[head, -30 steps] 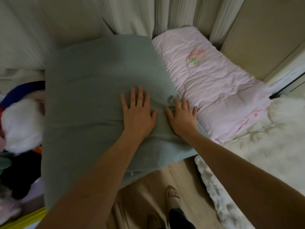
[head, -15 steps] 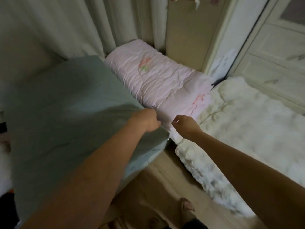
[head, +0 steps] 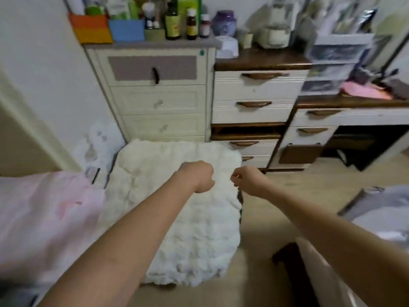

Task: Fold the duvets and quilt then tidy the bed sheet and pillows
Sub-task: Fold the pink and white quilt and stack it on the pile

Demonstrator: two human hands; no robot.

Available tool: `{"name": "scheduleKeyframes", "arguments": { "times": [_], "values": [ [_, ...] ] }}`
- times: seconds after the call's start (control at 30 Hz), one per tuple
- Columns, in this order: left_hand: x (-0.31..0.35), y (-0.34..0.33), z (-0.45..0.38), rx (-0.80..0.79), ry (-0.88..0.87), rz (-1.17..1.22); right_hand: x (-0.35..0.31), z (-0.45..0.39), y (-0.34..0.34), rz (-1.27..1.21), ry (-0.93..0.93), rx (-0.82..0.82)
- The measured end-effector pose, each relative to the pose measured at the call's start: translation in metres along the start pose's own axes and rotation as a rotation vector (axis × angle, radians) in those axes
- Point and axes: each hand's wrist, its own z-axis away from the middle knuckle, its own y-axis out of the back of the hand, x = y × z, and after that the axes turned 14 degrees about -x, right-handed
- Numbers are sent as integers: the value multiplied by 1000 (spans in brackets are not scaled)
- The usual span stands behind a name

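A folded fluffy white duvet (head: 177, 218) lies in the middle of the view, beside a folded pink quilt (head: 44, 218) at the left. My left hand (head: 197, 177) hovers above the white duvet with its fingers curled into a fist, holding nothing. My right hand (head: 247, 180) is next to it, above the duvet's right edge, fingers also curled and empty. A corner of the bed with a grey-white sheet (head: 380, 218) shows at the right edge.
A cream drawer cabinet (head: 159, 107) topped with bottles and boxes stands behind the duvet. A white dresser with brown handles (head: 254, 107) and a desk (head: 354, 111) run to the right. Wood floor (head: 287, 196) lies between the duvet and the bed.
My view has swung right, from the grey-green folded duvet and pink quilt to the white duvet and drawers. Both hands left the grey-green duvet and curled into empty fists.
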Motion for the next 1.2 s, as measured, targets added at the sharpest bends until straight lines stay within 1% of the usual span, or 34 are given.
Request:
{"name": "scheduleKeyframes", "arguments": {
  "times": [0.07,0.1,0.13,0.17,0.27,0.4,0.43,0.47,0.5,0.6,0.73,0.8,0.9,1.03,1.17,1.2],
  "values": [
    [67,27,-24,72,-126,-77,50,24,33,-42,-52,86],
    [101,36,-36,97,-196,-126,75,41,47,-73,-108,130],
    [144,48,-48,106,-282,-186,111,63,62,-101,-189,192],
    [164,50,-54,110,-327,-216,129,73,67,-114,-224,218],
    [259,64,-72,109,-514,-345,209,131,79,-183,-427,325],
    [370,64,-79,48,-747,-606,287,219,55,-299,-744,398],
    [387,62,-81,38,-786,-644,301,236,47,-329,-800,411],
    [423,55,-78,25,-868,-711,315,272,32,-396,-913,439],
    [438,53,-79,21,-891,-730,323,290,24,-433,-958,457],
    [510,31,-71,14,-1058,-836,332,367,-17,-568,-1187,550],
    [581,3,-55,3,-1180,-941,333,434,-65,-662,-1402,668],
    [607,-12,-49,3,-1223,-985,335,455,-81,-722,-1458,711],
    [652,-35,-35,14,-1280,-1006,354,485,-99,-790,-1508,770],
    [721,-67,-22,-76,-1327,-938,410,528,-109,-833,-1571,765],
    [774,-85,-18,-207,-1268,-844,467,563,-100,-913,-1565,736],
    [795,-91,-18,-235,-1264,-804,490,576,-97,-926,-1558,739]
  ]
}}
